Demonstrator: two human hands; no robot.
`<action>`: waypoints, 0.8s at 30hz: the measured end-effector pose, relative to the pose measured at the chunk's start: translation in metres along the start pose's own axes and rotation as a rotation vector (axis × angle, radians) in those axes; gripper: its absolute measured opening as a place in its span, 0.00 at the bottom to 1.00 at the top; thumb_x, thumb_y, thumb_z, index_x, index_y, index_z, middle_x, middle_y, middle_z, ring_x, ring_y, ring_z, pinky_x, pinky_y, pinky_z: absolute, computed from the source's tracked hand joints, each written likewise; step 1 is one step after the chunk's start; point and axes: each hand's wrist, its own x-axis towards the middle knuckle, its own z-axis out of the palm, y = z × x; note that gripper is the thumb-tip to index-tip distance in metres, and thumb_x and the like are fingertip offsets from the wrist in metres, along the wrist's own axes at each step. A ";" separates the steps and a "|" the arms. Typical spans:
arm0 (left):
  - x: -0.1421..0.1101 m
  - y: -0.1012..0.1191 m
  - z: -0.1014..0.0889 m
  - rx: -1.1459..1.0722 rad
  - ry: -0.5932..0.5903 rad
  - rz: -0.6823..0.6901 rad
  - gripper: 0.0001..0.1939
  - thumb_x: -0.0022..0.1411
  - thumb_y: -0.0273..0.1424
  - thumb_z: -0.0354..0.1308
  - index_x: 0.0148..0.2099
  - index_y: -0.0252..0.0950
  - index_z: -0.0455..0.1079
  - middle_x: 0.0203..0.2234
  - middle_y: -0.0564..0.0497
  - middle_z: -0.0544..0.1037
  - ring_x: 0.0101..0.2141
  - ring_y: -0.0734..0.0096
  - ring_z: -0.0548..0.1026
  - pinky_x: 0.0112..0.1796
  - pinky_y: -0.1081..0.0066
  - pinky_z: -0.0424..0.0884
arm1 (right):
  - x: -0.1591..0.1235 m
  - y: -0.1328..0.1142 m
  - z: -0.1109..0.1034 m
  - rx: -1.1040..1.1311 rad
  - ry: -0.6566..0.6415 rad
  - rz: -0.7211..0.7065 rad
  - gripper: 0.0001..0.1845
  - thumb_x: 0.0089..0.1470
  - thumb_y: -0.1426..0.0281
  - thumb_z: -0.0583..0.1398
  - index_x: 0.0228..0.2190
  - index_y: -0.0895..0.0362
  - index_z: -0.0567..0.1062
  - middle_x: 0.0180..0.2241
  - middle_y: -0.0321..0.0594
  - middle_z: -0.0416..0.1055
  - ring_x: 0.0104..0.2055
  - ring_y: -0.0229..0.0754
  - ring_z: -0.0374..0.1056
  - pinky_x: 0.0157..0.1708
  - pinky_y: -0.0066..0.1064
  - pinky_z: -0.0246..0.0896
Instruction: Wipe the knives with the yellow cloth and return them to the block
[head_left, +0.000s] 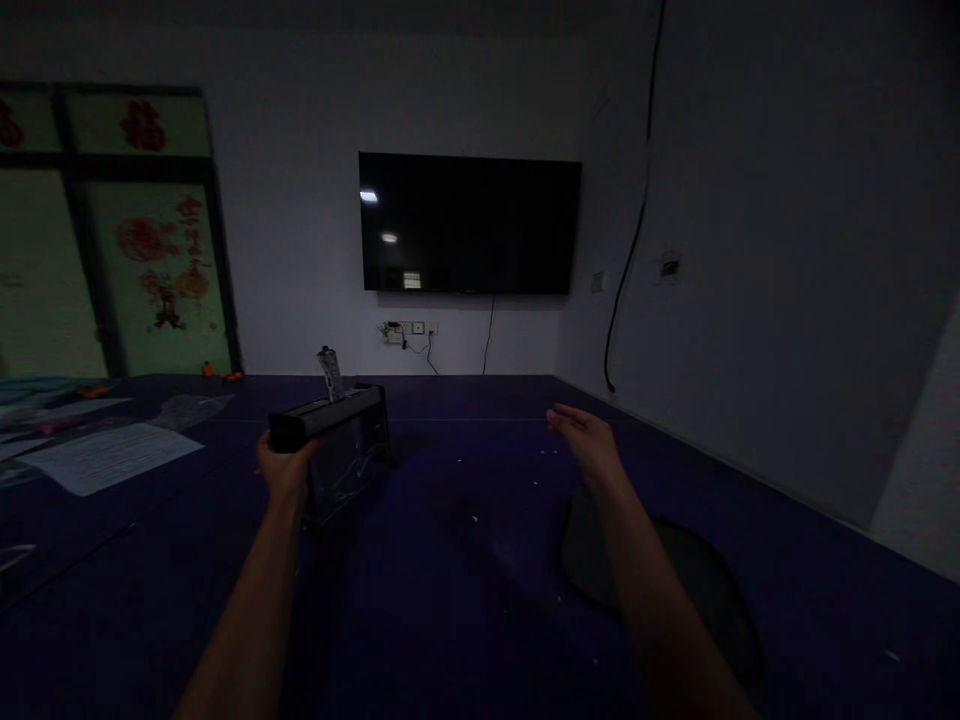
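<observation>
My left hand (285,462) grips the near left end of a box with a black top frame and see-through sides (349,465). The box stands upright on the dark blue surface, with thin strands or creases visible through its front. On its top stands a tilted grey-and-white patterned upright piece (330,374), whose kind I cannot make out. My right hand (589,440) is raised over the surface, well to the right of the box. Its fingers are drawn together at the tips, and anything between them is too small or dark to see.
A dark oval mat-like piece (690,580) lies beneath my right forearm. Small white scraps (475,519) dot the blue surface. Paper sheets (112,457) and clear plastic (191,408) lie at left, with small orange objects (208,369) farther back. A cable (634,250) hangs down the right wall.
</observation>
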 end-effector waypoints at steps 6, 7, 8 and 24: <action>-0.005 0.002 -0.001 0.015 0.035 -0.034 0.37 0.30 0.29 0.69 0.46 0.36 0.59 0.43 0.47 0.69 0.49 0.54 0.67 0.50 0.56 0.62 | 0.000 0.000 -0.001 0.011 0.011 -0.008 0.19 0.36 0.61 0.66 0.32 0.58 0.77 0.24 0.41 0.75 0.30 0.45 0.72 0.34 0.35 0.63; -0.005 0.003 -0.002 0.017 0.034 -0.034 0.37 0.30 0.29 0.69 0.46 0.36 0.59 0.43 0.46 0.69 0.49 0.54 0.67 0.50 0.56 0.62 | 0.000 0.000 -0.001 0.014 0.013 -0.008 0.19 0.36 0.60 0.66 0.32 0.58 0.77 0.23 0.41 0.75 0.30 0.45 0.72 0.33 0.35 0.63; -0.006 0.003 -0.002 0.018 0.031 -0.034 0.37 0.30 0.29 0.68 0.46 0.36 0.59 0.43 0.46 0.69 0.49 0.54 0.67 0.50 0.56 0.62 | 0.000 0.001 0.000 0.017 0.014 -0.007 0.19 0.36 0.60 0.65 0.32 0.58 0.77 0.23 0.41 0.75 0.30 0.45 0.72 0.33 0.35 0.63; 0.005 0.002 -0.013 0.123 -0.122 -0.094 0.42 0.29 0.30 0.71 0.48 0.37 0.56 0.43 0.45 0.69 0.49 0.53 0.67 0.50 0.55 0.63 | 0.006 0.006 -0.005 0.051 0.018 0.003 0.17 0.37 0.61 0.65 0.30 0.58 0.77 0.26 0.42 0.76 0.29 0.43 0.72 0.34 0.34 0.65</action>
